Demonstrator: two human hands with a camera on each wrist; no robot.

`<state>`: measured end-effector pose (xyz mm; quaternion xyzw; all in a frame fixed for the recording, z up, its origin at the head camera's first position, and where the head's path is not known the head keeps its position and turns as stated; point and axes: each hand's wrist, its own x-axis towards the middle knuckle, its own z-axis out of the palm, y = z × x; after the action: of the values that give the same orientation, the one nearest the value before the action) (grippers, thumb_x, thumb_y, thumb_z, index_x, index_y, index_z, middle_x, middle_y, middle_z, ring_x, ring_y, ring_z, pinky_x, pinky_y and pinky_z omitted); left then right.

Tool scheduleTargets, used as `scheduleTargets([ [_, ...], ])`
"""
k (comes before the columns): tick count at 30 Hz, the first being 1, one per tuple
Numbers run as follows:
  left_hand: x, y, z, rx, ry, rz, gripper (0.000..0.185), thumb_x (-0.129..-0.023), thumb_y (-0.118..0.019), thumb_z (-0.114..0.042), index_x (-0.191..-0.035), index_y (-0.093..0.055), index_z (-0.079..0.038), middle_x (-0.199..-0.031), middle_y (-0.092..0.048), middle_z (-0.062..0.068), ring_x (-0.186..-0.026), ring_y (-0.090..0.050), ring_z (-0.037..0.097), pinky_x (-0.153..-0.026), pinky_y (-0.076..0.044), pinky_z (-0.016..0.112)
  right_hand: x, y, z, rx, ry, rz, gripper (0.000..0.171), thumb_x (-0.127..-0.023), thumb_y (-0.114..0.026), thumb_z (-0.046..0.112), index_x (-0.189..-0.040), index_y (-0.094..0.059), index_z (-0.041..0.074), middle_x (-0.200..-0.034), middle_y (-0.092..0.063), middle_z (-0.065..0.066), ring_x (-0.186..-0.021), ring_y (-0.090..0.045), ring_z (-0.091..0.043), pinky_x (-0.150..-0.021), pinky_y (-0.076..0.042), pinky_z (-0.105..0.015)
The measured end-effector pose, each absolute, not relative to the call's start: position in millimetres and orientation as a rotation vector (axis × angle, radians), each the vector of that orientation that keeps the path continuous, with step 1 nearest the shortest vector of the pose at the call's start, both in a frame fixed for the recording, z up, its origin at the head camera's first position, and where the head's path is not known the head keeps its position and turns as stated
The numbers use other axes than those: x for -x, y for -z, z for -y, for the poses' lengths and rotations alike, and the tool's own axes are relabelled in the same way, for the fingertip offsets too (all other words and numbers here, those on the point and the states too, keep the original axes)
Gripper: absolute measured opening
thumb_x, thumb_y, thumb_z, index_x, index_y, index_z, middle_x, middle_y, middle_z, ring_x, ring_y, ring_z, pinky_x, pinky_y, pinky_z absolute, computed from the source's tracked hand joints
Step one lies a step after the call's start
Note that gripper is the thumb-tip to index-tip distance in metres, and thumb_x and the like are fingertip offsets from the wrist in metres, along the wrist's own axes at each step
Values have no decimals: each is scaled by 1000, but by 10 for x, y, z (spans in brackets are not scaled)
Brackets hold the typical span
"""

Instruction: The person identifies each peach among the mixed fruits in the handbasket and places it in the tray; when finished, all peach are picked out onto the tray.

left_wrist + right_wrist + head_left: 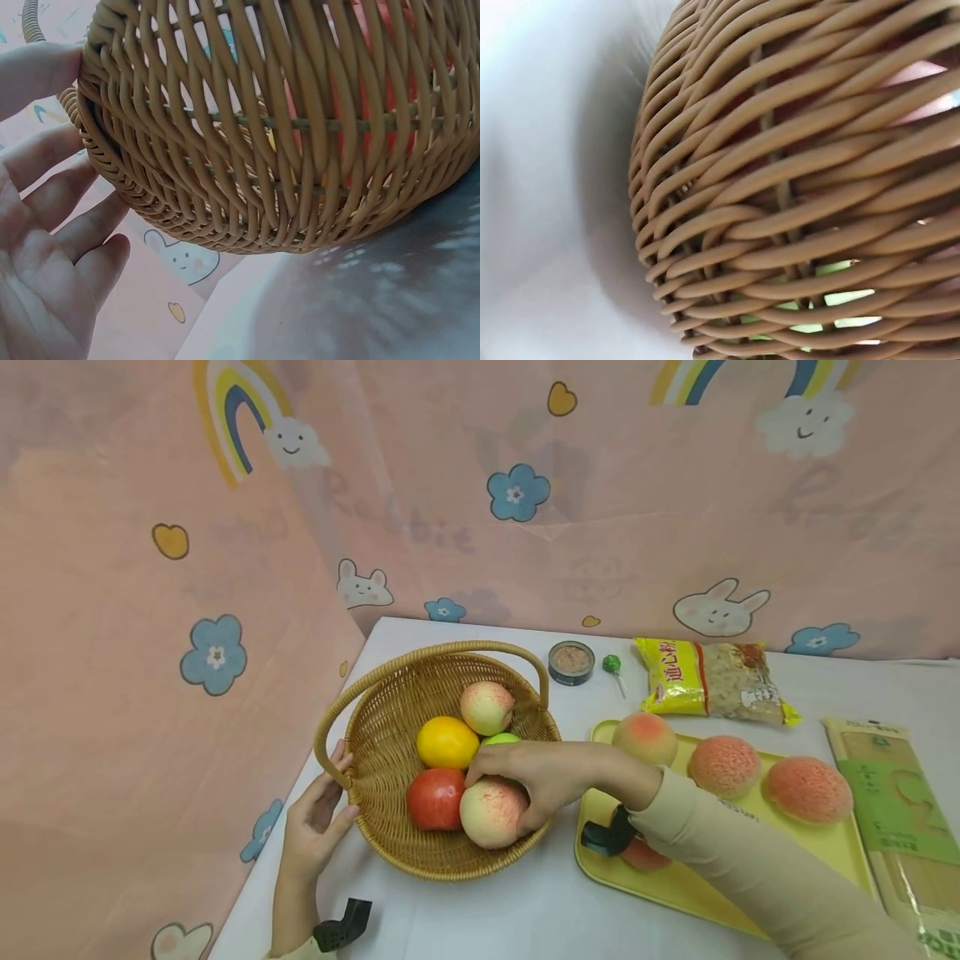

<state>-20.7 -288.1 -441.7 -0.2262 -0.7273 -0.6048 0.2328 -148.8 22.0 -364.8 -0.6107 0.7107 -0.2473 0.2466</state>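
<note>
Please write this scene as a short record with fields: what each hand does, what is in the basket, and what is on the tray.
left hand: open, fingers against the rim of the wicker basket
right hand: grips a peach inside the basket
basket contents: that peach, a second peach, a yellow fruit, a red fruit, a green fruit partly hidden
yellow tray: three peaches in plain view, a fourth mostly hidden by the sleeve

six peaches [724, 766], one basket [390, 710], one tray [675, 885]
</note>
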Motion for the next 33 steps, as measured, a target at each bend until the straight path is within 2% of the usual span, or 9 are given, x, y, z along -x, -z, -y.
scheduleTargets([
  [10, 203, 4422, 2882, 620, 1660, 1994, 52, -79, -55, 19, -128, -41, 22, -146, -28, 34, -142, -30, 27, -112, -32, 25, 1453, 3651, -288, 1617, 1041, -1975, 69, -71, -74, 17, -134, -47, 18, -133, -42, -1, -119, -44, -15, -98, -45, -34],
  [17, 201, 4428, 2886, 614, 1669, 1990, 51, -78, -54, 20, -128, -41, 22, -147, -28, 33, -141, -31, 26, -111, -33, 24, 1350, 3551, -456, 1542, 1287, -2162, 70, -71, -78, 21, -134, -49, 11, -136, -51, -2, -125, -46, -19, -101, -46, -42],
  [22, 205, 4431, 2891, 634, 1680, 1976, 50, -80, -54, 19, -128, -40, 23, -147, -27, 34, -141, -31, 26, -111, -33, 25, 1264, 3515, -704, 1425, 1340, -2289, 73, -70, -82, 26, -135, -50, 15, -137, -52, 3, -127, -45, -14, -101, -46, -39],
  [26, 205, 4433, 2893, 638, 1679, 1970, 51, -79, -53, 19, -128, -40, 24, -147, -27, 34, -141, -31, 25, -111, -33, 25, 1184, 3517, -969, 1357, 1352, -2373, 77, -68, -85, 23, -136, -50, 18, -138, -52, 6, -129, -44, -10, -103, -45, -36],
  [29, 202, 4437, 2889, 631, 1675, 1975, 52, -79, -53, 20, -128, -40, 23, -147, -27, 33, -141, -32, 25, -111, -33, 25, 1118, 3546, -1199, 1307, 1349, -2460, 79, -66, -86, 19, -136, -50, 18, -137, -53, 5, -129, -43, -7, -102, -44, -27],
  [33, 204, 4442, 2886, 629, 1684, 1970, 52, -78, -53, 21, -128, -40, 23, -147, -27, 33, -141, -32, 25, -111, -33, 25, 1013, 3609, -1513, 1189, 1371, -2540, 80, -65, -86, 13, -136, -50, 17, -138, -53, 4, -132, -39, -4, -105, -35, -15],
])
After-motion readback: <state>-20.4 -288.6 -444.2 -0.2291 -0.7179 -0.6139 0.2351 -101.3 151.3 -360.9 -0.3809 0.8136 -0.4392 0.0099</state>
